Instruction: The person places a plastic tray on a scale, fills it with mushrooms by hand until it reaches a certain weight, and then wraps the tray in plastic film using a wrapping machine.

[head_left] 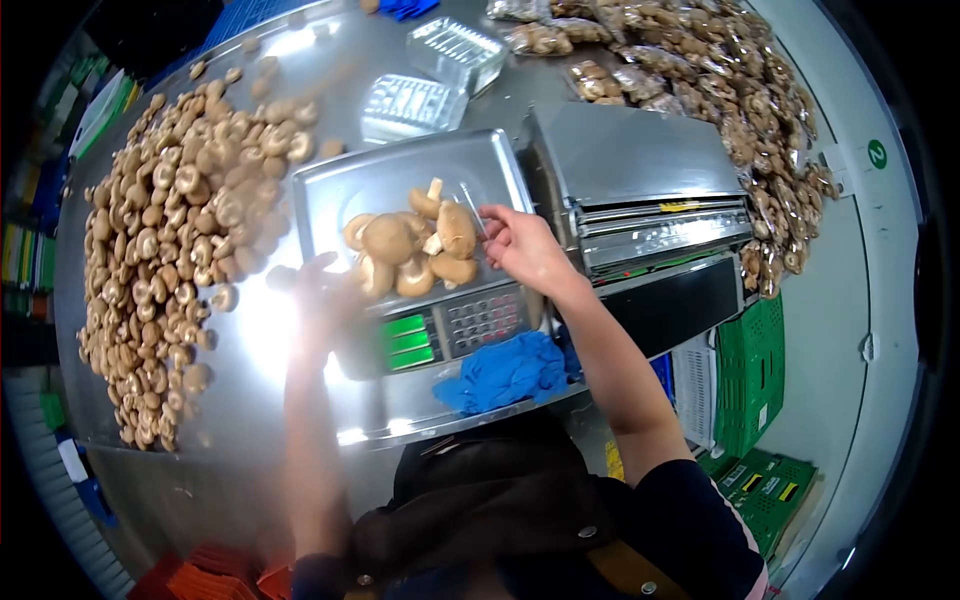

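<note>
Several brown shiitake mushrooms (390, 240) lie heaped in a clear plastic tray (470, 200) on the steel pan of a weighing scale (345, 190). At the tray's right side, my right hand (525, 248) is closed, with thumb and fingertips pinching its edge. My left hand (325, 298) is by the scale's left front corner, smeared by motion. Its fingers are too blurred to show whether they hold anything. The scale's green display (407, 341) and keypad (482, 320) face me, and a crumpled blue cloth or glove (505, 372) lies just in front.
A large pile of loose shiitake (165, 240) covers the table's left side. Empty clear trays (415, 105) lie behind the scale. To the right stands a metal wrapping machine (640, 160), with many wrapped mushroom packs (700, 60) beyond. Green crates (750, 370) are stacked at the right.
</note>
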Action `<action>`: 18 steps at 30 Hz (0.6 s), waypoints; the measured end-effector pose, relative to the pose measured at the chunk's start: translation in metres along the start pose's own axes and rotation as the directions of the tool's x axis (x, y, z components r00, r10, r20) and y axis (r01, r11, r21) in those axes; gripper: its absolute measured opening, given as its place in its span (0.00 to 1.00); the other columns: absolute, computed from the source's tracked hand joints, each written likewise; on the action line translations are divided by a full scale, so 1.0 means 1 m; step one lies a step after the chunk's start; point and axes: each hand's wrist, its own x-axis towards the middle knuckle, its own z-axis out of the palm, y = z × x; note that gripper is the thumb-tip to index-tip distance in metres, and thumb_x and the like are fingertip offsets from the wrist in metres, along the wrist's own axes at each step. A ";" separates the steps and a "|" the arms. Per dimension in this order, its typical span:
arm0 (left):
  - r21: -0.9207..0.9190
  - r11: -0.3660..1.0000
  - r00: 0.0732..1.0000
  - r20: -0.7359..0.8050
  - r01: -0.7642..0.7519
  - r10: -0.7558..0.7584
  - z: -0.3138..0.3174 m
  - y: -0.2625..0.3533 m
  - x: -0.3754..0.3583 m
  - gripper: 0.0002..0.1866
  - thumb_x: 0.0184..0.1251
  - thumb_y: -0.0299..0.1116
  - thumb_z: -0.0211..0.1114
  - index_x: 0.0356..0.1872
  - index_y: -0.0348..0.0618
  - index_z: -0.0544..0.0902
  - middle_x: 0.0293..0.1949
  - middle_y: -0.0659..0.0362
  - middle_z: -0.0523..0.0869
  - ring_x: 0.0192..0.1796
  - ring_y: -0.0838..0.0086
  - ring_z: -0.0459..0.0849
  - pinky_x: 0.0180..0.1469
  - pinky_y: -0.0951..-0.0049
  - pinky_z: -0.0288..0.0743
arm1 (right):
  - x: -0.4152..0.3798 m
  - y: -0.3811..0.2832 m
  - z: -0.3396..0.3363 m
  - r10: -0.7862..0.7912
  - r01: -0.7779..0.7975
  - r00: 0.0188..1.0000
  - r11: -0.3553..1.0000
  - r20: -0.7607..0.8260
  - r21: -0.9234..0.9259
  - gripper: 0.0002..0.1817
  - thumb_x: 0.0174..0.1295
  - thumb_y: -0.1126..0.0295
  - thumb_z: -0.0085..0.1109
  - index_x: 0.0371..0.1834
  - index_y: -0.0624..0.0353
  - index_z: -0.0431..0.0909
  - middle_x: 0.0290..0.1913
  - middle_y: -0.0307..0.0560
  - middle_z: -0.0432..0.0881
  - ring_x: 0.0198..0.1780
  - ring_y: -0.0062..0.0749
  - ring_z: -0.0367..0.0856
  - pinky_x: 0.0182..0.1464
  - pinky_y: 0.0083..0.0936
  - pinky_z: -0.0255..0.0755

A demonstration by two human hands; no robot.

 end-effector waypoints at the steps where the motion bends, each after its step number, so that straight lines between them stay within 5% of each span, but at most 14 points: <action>1: -0.102 0.994 0.999 0.038 0.029 -0.025 0.006 0.020 -0.010 0.35 0.44 0.13 0.62 0.61 0.25 0.65 0.38 0.56 0.75 0.29 0.73 0.81 0.27 0.77 0.78 | -0.007 -0.006 -0.011 0.011 -0.011 1.000 1.000 -0.012 0.003 0.27 0.52 0.86 0.50 0.60 0.70 0.69 0.36 0.44 0.77 0.30 0.19 0.79 0.34 0.20 0.77; 8: -0.082 0.994 0.997 0.020 -0.070 0.071 0.121 0.065 -0.020 0.31 0.46 0.16 0.61 0.58 0.28 0.70 0.35 0.58 0.75 0.28 0.72 0.82 0.26 0.78 0.74 | -0.033 0.007 -0.132 -0.168 0.156 0.978 0.982 -0.125 -0.103 0.24 0.52 0.82 0.55 0.57 0.68 0.73 0.34 0.41 0.78 0.28 0.18 0.77 0.34 0.18 0.73; 10: -0.045 0.991 0.987 0.091 -0.129 0.133 0.167 0.065 -0.004 0.31 0.47 0.17 0.60 0.58 0.27 0.70 0.35 0.57 0.75 0.27 0.72 0.82 0.26 0.77 0.75 | -0.035 0.029 -0.181 -0.185 0.159 0.968 0.974 -0.167 -0.159 0.23 0.51 0.77 0.59 0.54 0.67 0.75 0.37 0.55 0.83 0.32 0.38 0.84 0.39 0.29 0.77; 18: 0.087 0.986 0.961 0.252 -0.141 0.116 0.362 0.082 0.063 0.31 0.49 0.17 0.61 0.60 0.26 0.69 0.33 0.53 0.80 0.26 0.72 0.82 0.28 0.77 0.77 | -0.038 0.114 -0.355 -0.132 0.031 0.937 0.953 -0.322 -0.301 0.22 0.51 0.76 0.59 0.53 0.64 0.79 0.30 0.46 0.82 0.29 0.30 0.81 0.38 0.26 0.76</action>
